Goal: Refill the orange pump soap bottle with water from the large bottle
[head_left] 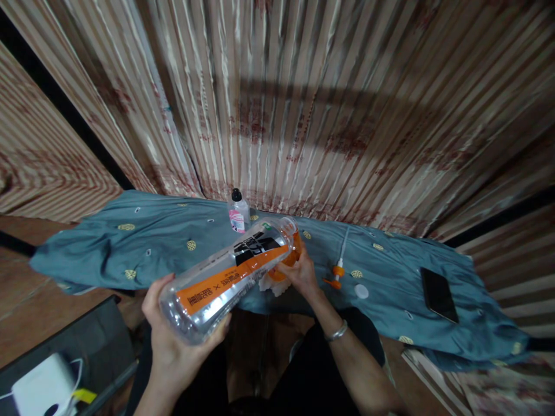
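Note:
My left hand (171,335) grips the base of a large clear plastic bottle (225,277) with an orange and black label, held tilted with its mouth pointing away. My right hand (299,273) is at the bottle's far end, fingers around an orange bottle or container (291,254) that is mostly hidden behind the clear one, with something white under it. Both are held over the near edge of a table covered by a blue-grey cloth (143,242).
A small bottle with a black cap and pink label (238,212) stands at the back of the table. An orange and white pump nozzle (338,268), a white cap (361,291) and a black phone (439,294) lie to the right. A curtain hangs behind. A white charger (41,390) lies bottom left.

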